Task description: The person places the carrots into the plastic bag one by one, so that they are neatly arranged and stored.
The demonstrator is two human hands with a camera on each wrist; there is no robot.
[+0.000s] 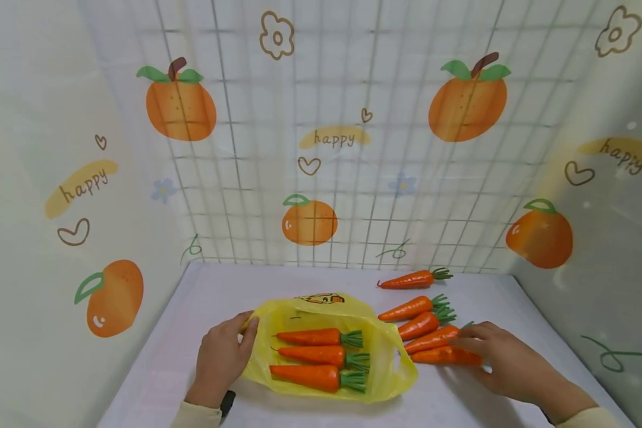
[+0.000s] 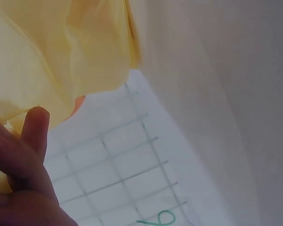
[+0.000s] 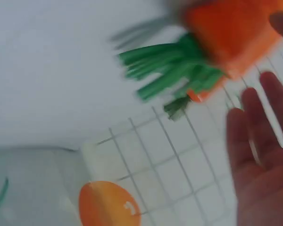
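A yellow plastic bag lies with its mouth wide, and three carrots with green tops are inside it. My left hand pinches the bag's left rim; in the left wrist view, fingers press against the yellow plastic. To the right of the bag, my right hand is over the nearest of several loose carrots, hiding its top end. In the right wrist view, the right hand's fingers are spread and fairly straight, beside a blurred carrot and not wrapped round it.
One carrot lies apart at the back of the white table. Printed curtains with oranges and a grid stand behind and on both sides. A dark band is on the left wrist.
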